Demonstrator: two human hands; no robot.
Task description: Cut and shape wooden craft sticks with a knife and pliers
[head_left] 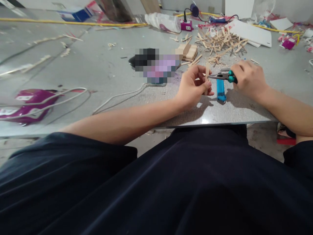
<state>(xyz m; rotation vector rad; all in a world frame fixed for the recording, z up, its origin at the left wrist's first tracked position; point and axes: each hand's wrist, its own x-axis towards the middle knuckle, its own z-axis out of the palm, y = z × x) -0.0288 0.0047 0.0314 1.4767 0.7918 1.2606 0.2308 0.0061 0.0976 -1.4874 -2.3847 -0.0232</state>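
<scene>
Between the thumb and fingers of my left hand (193, 86) a thin flat wooden stick (207, 71) stands roughly upright. My right hand (249, 76) is wrapped round the handles of needle-nose pliers (221, 76) with green and black grips. The pliers' tips point left and meet the stick; whether the jaws pinch it I cannot tell. Below the pliers a blue utility knife or similar slim blue plastic tool (221, 90) lies on the grey table (110, 78). Just behind my left hand is a small stack of wooden pieces (189, 52).
A heap of wooden sticks (221, 42) and shavings lies beyond my hands. Left of them are a blurred-out patterned object (161, 68) and a white cable (117, 95). A clear plastic bottle (163, 23), white sheets (251, 32) and a purple power strip (36, 104) also lie about.
</scene>
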